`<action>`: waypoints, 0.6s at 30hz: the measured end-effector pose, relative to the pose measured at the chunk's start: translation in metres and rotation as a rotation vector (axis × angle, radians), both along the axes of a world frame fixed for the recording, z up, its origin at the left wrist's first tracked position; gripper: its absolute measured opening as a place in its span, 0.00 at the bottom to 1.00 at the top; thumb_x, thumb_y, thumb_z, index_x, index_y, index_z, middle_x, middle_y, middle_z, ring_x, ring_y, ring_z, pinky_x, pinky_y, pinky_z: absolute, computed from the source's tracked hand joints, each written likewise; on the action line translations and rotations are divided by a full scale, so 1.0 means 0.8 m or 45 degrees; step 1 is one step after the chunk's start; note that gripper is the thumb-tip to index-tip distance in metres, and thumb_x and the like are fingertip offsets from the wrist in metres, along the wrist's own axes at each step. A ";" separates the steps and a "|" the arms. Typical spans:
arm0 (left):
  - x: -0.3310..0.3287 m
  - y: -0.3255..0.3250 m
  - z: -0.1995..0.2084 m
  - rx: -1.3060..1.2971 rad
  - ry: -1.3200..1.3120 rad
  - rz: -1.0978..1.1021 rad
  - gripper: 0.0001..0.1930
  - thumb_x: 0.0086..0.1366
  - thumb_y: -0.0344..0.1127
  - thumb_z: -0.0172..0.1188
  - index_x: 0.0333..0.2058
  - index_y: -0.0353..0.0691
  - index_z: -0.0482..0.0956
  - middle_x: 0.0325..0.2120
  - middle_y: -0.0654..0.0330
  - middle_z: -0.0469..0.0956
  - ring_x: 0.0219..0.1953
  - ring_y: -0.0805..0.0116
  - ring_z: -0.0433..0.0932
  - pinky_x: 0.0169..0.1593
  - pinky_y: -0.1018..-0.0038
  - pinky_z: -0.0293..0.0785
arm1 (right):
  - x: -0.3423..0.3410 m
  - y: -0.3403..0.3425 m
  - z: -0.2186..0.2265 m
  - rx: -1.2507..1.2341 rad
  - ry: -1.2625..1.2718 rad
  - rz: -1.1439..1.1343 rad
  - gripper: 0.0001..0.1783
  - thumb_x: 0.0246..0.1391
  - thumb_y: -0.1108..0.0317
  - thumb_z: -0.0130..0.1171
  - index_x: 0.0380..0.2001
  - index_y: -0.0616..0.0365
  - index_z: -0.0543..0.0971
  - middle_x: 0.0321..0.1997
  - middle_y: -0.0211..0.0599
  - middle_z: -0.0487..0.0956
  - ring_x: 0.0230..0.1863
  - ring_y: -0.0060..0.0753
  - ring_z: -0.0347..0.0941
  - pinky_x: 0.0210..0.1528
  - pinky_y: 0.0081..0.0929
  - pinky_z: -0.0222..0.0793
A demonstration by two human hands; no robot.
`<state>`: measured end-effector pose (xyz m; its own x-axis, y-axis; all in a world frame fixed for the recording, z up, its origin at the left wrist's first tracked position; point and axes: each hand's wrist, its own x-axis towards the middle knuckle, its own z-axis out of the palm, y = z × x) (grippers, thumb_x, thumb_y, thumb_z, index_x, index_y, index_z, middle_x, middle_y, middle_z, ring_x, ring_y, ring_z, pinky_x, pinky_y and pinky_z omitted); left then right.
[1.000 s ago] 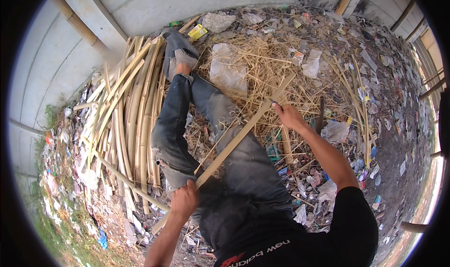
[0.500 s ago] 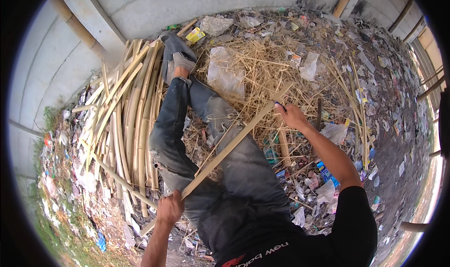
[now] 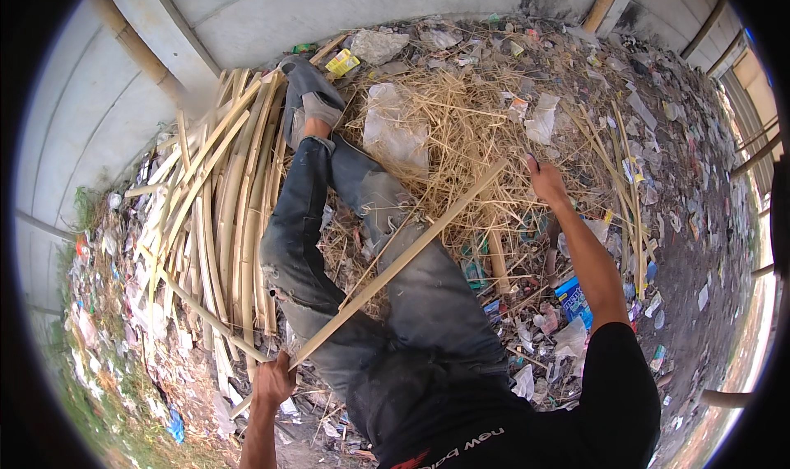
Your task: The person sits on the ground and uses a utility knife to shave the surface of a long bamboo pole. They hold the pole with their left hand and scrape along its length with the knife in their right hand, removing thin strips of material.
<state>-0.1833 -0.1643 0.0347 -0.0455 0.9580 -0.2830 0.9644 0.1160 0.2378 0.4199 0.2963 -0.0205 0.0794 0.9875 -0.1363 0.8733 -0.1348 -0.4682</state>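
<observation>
Strip [image 3: 403,260] pinched by left grip [image 3: 273,379], perhaps tool [image 3: 533,164] by right grip [image 3: 547,184]; blue packet [image 3: 573,302] nearby.

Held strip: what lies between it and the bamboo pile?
In the head view, mainly a jeans-clad leg lies between the strip and the pile.

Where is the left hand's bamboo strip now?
In the head view, the bamboo strip slants across the jeans, its upper end just left of the right hand.

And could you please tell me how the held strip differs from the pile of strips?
The held strip is a single piece; the pile has many. The left hand grips the held strip, while the pile lies on the ground. Both show long, narrow, pale pieces.
</observation>
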 end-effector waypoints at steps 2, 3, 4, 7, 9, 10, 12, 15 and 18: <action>-0.002 -0.011 -0.011 -0.028 -0.015 0.038 0.10 0.66 0.36 0.62 0.37 0.39 0.70 0.17 0.42 0.78 0.22 0.32 0.80 0.27 0.42 0.76 | -0.023 -0.012 -0.005 0.120 0.007 0.124 0.42 0.74 0.36 0.41 0.23 0.66 0.79 0.20 0.55 0.76 0.25 0.61 0.74 0.34 0.54 0.69; 0.001 -0.021 -0.014 -0.068 -0.022 0.057 0.11 0.66 0.36 0.63 0.37 0.39 0.70 0.17 0.42 0.78 0.22 0.31 0.80 0.27 0.42 0.76 | -0.048 -0.040 -0.006 0.154 0.013 0.186 0.42 0.75 0.37 0.42 0.23 0.67 0.79 0.19 0.56 0.75 0.23 0.61 0.72 0.34 0.53 0.67; 0.004 -0.026 -0.017 -0.041 -0.006 0.059 0.11 0.66 0.36 0.63 0.37 0.40 0.70 0.18 0.42 0.79 0.22 0.32 0.80 0.27 0.42 0.77 | -0.089 -0.066 0.013 0.151 0.085 0.227 0.40 0.74 0.38 0.44 0.25 0.67 0.79 0.20 0.57 0.74 0.23 0.62 0.71 0.34 0.54 0.67; 0.010 -0.019 -0.013 -0.082 -0.050 0.125 0.08 0.65 0.32 0.62 0.35 0.38 0.71 0.19 0.40 0.78 0.24 0.30 0.79 0.27 0.42 0.72 | -0.152 -0.135 0.032 -0.053 0.062 0.513 0.39 0.73 0.36 0.45 0.28 0.63 0.82 0.22 0.58 0.78 0.29 0.67 0.78 0.36 0.55 0.72; 0.006 -0.014 -0.001 -0.116 0.032 0.122 0.08 0.65 0.32 0.62 0.37 0.39 0.72 0.20 0.41 0.79 0.24 0.31 0.80 0.27 0.43 0.75 | -0.165 -0.153 0.030 -0.080 0.051 0.714 0.39 0.73 0.36 0.46 0.28 0.64 0.82 0.22 0.58 0.78 0.29 0.67 0.77 0.37 0.56 0.72; 0.003 -0.014 0.008 -0.143 0.055 0.136 0.08 0.65 0.32 0.63 0.37 0.39 0.72 0.20 0.41 0.80 0.25 0.32 0.81 0.28 0.43 0.76 | -0.147 -0.131 0.010 -0.077 -0.016 0.583 0.41 0.73 0.35 0.45 0.28 0.66 0.82 0.22 0.59 0.78 0.29 0.67 0.77 0.39 0.56 0.73; -0.014 -0.022 -0.006 -0.049 0.087 0.029 0.09 0.66 0.33 0.62 0.35 0.40 0.70 0.16 0.44 0.79 0.18 0.42 0.81 0.21 0.48 0.76 | -0.059 -0.051 -0.031 0.058 0.045 0.085 0.44 0.73 0.34 0.45 0.21 0.68 0.76 0.16 0.55 0.72 0.22 0.60 0.72 0.35 0.56 0.68; -0.020 -0.021 -0.008 -0.094 0.056 0.034 0.08 0.66 0.33 0.63 0.35 0.39 0.71 0.17 0.43 0.80 0.19 0.41 0.82 0.22 0.47 0.77 | 0.009 -0.012 -0.027 0.149 0.025 -0.028 0.46 0.73 0.34 0.43 0.19 0.69 0.76 0.16 0.57 0.71 0.23 0.59 0.72 0.35 0.54 0.67; 0.000 -0.023 -0.015 -0.080 -0.075 0.081 0.09 0.66 0.34 0.63 0.33 0.37 0.72 0.19 0.39 0.80 0.23 0.33 0.81 0.27 0.44 0.77 | -0.027 -0.049 -0.008 0.095 0.162 0.042 0.44 0.73 0.35 0.43 0.21 0.69 0.76 0.15 0.54 0.67 0.22 0.55 0.71 0.34 0.52 0.64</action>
<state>-0.1834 -0.1827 0.0225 -0.0871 0.9339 -0.3466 0.9391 0.1931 0.2843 0.3987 0.2572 -0.0269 0.0335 0.9971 -0.0689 0.8096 -0.0675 -0.5831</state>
